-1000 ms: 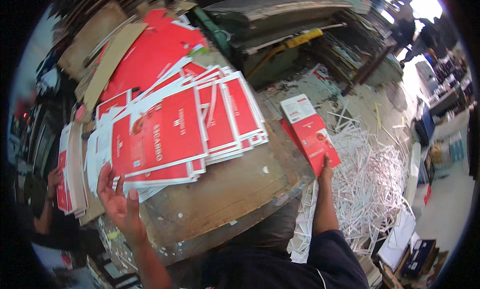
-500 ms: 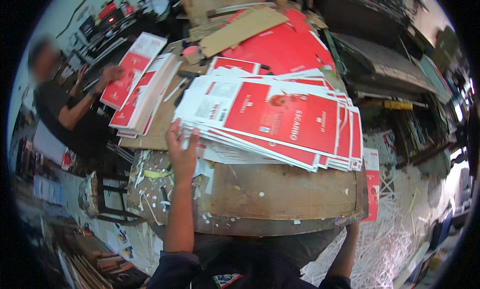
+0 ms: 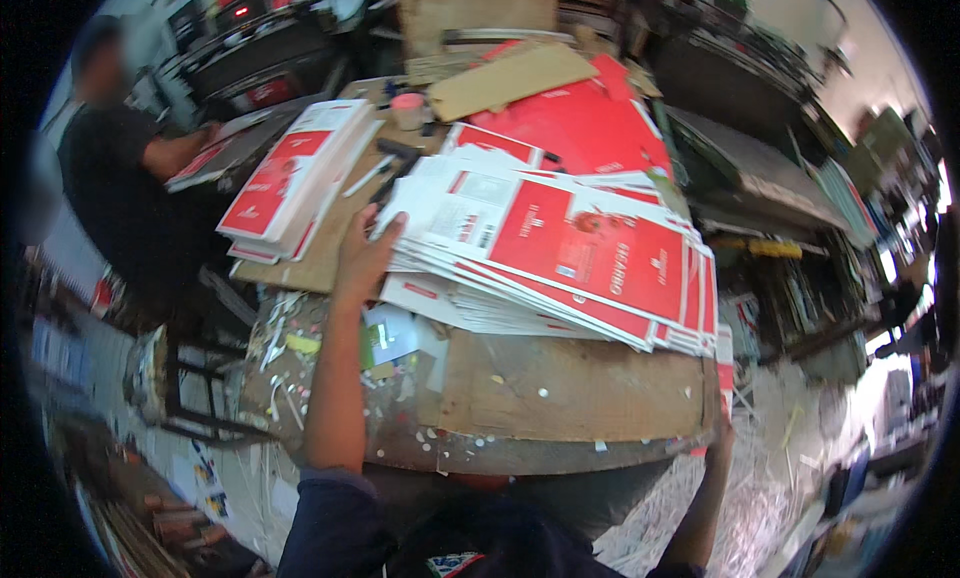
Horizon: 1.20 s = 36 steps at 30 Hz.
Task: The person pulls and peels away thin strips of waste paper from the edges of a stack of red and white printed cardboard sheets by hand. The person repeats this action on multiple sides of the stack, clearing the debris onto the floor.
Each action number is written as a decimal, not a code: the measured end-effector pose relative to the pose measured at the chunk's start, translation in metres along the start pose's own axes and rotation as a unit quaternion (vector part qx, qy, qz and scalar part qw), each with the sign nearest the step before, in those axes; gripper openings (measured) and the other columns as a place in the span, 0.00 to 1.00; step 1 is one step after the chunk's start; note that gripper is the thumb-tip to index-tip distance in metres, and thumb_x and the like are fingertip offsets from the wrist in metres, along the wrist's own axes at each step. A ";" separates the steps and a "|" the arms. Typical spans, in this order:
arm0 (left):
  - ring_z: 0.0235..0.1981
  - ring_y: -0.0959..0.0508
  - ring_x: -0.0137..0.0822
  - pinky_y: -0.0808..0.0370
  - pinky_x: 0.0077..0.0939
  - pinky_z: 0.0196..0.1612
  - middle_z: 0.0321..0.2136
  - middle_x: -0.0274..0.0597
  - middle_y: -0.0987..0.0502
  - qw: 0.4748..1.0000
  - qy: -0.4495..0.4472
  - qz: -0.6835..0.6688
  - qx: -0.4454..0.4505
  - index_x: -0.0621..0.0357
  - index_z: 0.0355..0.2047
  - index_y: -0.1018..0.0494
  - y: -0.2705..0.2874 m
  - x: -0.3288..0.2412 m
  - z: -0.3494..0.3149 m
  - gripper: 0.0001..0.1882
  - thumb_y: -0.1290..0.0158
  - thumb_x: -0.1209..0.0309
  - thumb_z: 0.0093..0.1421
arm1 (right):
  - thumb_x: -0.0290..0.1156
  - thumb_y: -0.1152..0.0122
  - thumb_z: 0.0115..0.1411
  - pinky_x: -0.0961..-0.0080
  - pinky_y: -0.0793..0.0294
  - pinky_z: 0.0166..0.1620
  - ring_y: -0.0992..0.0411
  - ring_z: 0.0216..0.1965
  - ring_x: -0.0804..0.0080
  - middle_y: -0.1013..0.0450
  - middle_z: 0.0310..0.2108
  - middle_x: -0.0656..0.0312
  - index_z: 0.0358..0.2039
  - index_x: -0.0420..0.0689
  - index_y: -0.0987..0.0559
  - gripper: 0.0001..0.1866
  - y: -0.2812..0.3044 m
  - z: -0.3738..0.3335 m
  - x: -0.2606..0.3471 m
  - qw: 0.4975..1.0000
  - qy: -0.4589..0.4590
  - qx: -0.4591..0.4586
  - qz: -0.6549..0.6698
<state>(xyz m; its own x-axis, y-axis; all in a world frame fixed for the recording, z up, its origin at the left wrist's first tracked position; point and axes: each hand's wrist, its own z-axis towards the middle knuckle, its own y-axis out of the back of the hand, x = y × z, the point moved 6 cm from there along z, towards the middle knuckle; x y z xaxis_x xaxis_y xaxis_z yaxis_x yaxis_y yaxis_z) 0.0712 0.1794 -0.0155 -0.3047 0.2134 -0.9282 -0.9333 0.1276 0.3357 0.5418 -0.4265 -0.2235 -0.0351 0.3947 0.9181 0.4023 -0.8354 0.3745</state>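
Note:
A fanned stack of red-and-white printed sheets (image 3: pixel 620 248) lies across the worktable (image 3: pixel 560 388). At its left corner, my left hand (image 3: pixel 368 246) touches the edges with thumb and fingers spread apart. My right hand (image 3: pixel 720 440) is low beside the table's right edge, its fingers hidden. Close to it, a red-and-white sheet (image 3: pixel 725 363) shows just past that edge; whether the hand grips it is unclear. More white-edged sheets (image 3: pixel 470 303) stick out under the near side of the stack.
A second, neater stack of printed sheets (image 3: pixel 290 173) stands at the table's left. Behind lie a brown board (image 3: pixel 515 81), large red sheets (image 3: pixel 590 128) and a pink-lidded jar (image 3: pixel 407 110). A co-worker (image 3: pixel 120 168) stands at far left. Paper strips (image 3: pixel 760 468) litter the floor.
The co-worker's hand has left the neat stack and moved back and left with printed material. My left hand stays at the stack's corner; my right hand has come up slightly beside the table edge.

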 end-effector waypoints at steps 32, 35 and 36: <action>0.34 0.19 0.34 0.23 0.27 0.38 0.37 0.47 0.19 0.974 0.085 -0.055 0.202 0.71 0.51 0.29 -0.020 0.037 0.078 0.34 0.30 0.60 0.52 | 0.33 0.36 0.61 0.66 0.24 0.45 0.29 0.40 0.68 0.29 0.41 0.60 0.44 0.44 0.27 0.14 -0.210 -0.101 0.297 0.832 -0.130 0.231 0.487; 0.36 0.19 0.35 0.23 0.28 0.43 0.37 0.46 0.19 0.978 0.070 -0.063 0.187 0.73 0.48 0.29 -0.007 0.037 0.066 0.32 0.29 0.62 0.51 | 0.45 0.33 0.60 0.63 0.23 0.47 0.29 0.40 0.69 0.30 0.41 0.59 0.51 0.47 0.29 0.24 -0.207 -0.094 0.303 0.853 -0.148 0.266 0.424; 0.37 0.20 0.35 0.24 0.28 0.44 0.37 0.46 0.19 0.981 0.068 -0.074 0.164 0.74 0.47 0.29 -0.002 0.035 0.066 0.32 0.29 0.62 0.51 | 0.50 0.33 0.59 0.62 0.22 0.48 0.29 0.41 0.68 0.29 0.42 0.59 0.53 0.48 0.30 0.29 -0.205 -0.088 0.305 0.865 -0.169 0.281 0.380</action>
<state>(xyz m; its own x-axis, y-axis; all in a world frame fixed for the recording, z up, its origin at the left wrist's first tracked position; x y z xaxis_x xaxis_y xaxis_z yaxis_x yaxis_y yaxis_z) 0.0749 0.2504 -0.0386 -0.2144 0.0416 -0.9759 -0.8643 0.4573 0.2094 0.3680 -0.1686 -0.0094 0.6671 -0.0185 0.7448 0.5752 -0.6226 -0.5306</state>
